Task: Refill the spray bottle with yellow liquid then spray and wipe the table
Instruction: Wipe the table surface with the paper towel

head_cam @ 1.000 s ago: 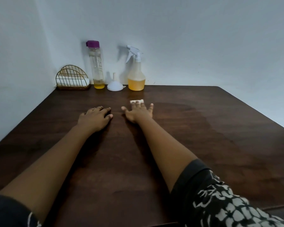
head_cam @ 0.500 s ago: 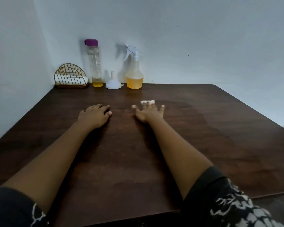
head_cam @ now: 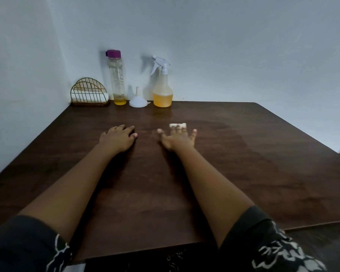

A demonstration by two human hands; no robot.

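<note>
A spray bottle (head_cam: 162, 91) with a white trigger head stands at the back of the dark wooden table (head_cam: 243, 163), its lower part filled with yellow liquid. Left of it stand a white funnel (head_cam: 137, 100), upside down, and a tall clear bottle (head_cam: 118, 79) with a purple cap and a little yellow liquid at its bottom. My right hand (head_cam: 177, 137) lies flat with spread fingers, pressing a small white cloth (head_cam: 177, 125) onto the table; only the cloth's far edge shows. My left hand (head_cam: 119, 137) rests palm down on the table, left of the right hand.
A gold wire holder (head_cam: 89, 94) with white cloths stands in the back left corner against the wall. A darker damp patch (head_cam: 234, 138) spreads over the table right of my right hand. The table's near edge runs just in front of my sleeves.
My right hand has slid the white cloth to the right across the table. My left hand has stayed in place.
</note>
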